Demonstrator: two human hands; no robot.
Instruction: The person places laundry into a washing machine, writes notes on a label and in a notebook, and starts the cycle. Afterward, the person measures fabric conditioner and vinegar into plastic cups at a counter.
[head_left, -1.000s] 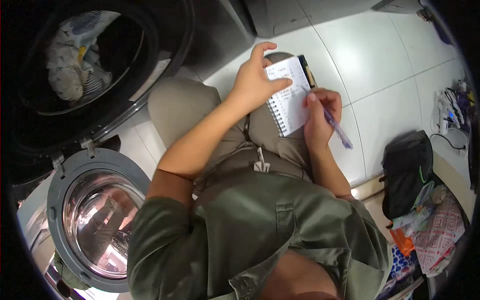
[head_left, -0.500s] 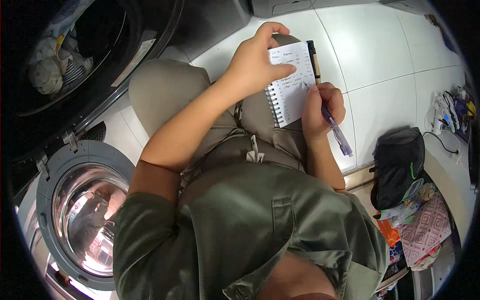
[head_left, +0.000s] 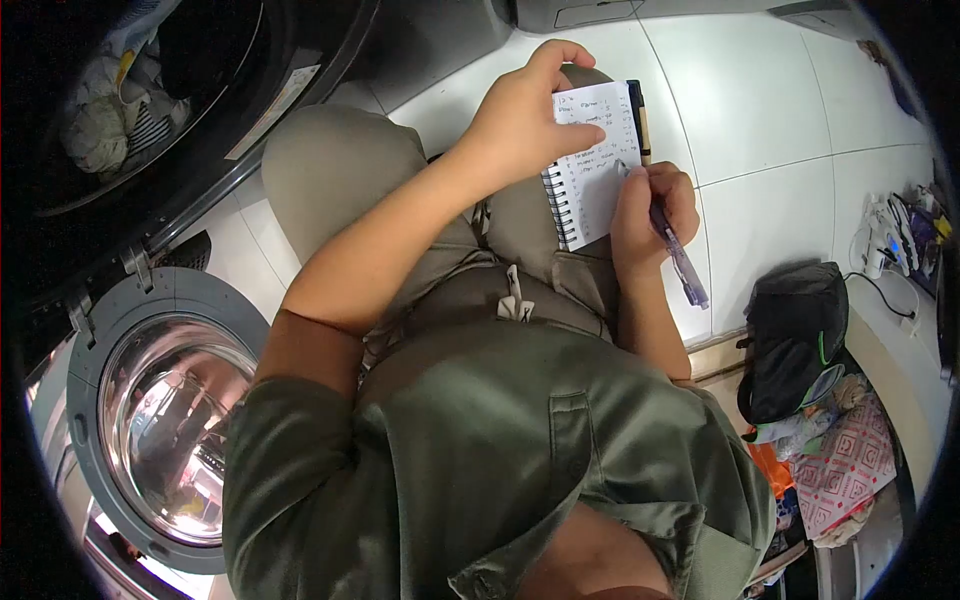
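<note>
Head view: notebook (head_left: 588, 212) over thigh (head_left: 522, 225), white tiles (head_left: 760, 110) (open washer door (head_left: 165, 420))

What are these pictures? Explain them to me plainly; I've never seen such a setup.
There is no robot, just a person's two bare hands. One camera, worn on the person's head, takes every picture, looking forward and down.

The left hand steadies a small white spiral-bound paper notebook with handwriting, above grey-brown cloth trousers. The right hand holds a slim purplish translucent pen, its tip at the page.

On the left, a round grey-rimmed glass door stands open beside a large black machine with pale and striped cloth inside. Ahead are glossy white floor tiles; on the right lies a black fabric bag.
</note>
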